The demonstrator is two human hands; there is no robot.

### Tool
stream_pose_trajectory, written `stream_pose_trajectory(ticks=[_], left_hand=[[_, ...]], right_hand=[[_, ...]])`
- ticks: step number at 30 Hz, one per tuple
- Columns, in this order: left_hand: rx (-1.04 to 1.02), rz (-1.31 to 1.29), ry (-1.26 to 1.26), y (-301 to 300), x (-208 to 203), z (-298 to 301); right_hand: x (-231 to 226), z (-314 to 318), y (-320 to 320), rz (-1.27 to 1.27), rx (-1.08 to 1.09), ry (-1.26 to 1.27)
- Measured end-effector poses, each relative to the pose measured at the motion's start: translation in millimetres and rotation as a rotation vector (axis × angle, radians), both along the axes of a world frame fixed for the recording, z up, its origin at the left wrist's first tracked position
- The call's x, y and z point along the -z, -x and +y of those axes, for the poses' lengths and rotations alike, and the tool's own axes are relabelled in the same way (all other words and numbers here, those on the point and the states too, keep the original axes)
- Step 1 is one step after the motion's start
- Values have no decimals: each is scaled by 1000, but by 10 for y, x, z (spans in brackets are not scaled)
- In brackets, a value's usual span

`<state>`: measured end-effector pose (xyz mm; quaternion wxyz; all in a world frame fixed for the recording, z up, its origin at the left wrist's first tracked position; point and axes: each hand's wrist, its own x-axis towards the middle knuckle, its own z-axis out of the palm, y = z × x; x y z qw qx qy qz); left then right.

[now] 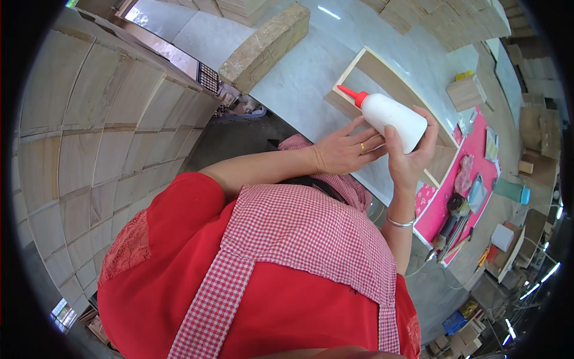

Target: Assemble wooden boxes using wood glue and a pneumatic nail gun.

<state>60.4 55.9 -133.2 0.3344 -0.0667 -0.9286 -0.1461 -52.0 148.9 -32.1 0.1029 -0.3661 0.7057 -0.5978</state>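
My right hand (412,146) is wrapped round a white squeeze bottle (391,119) with a pointed red nozzle. The bottle is tilted, its tip toward the upper left. Just below it, my left hand (347,148) has its fingers stretched out, close to the bottle's underside; whether they touch it I cannot tell. Behind the bottle, a shallow pale wooden box frame (406,87) lies on the grey-white tabletop (299,90). The bottle and my right hand cover part of the frame.
A wrapped block-shaped stack (266,48) stands on the table's left part. Stacked wooden panels (78,155) rise at left, and more wooden pieces (448,21) at far right. Right of the frame, a pink mat (439,215) bears tools and small items, with a greenish bottle (508,190) nearby.
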Motion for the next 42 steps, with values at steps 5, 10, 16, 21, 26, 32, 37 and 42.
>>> stream_pose_trajectory(ticks=[5, 10, 16, 21, 26, 32, 37, 42], left_hand=[[6, 0, -1, 13, 35, 3], [-2, 9, -13, 20, 54, 7], [-25, 28, 3, 32, 11, 6], [-40, 52, 22, 38, -3, 2], [-40, 40, 24, 33, -7, 1], [-46, -5, 55, 18, -14, -3], [-49, -5, 51, 20, -18, 2], [-54, 2, 60, 30, -22, -3]], right_hand=[[9, -29, 37, 53, -14, -5], [17, -90, 95, 75, 23, -17], [39, -248, 212, 105, 101, 14], [55, -394, 340, 180, 167, 36], [62, -491, 437, 207, 190, 55], [28, -512, 465, 204, 207, 53], [8, -442, 526, 207, 241, 22], [11, -277, 624, 197, 279, 1]])
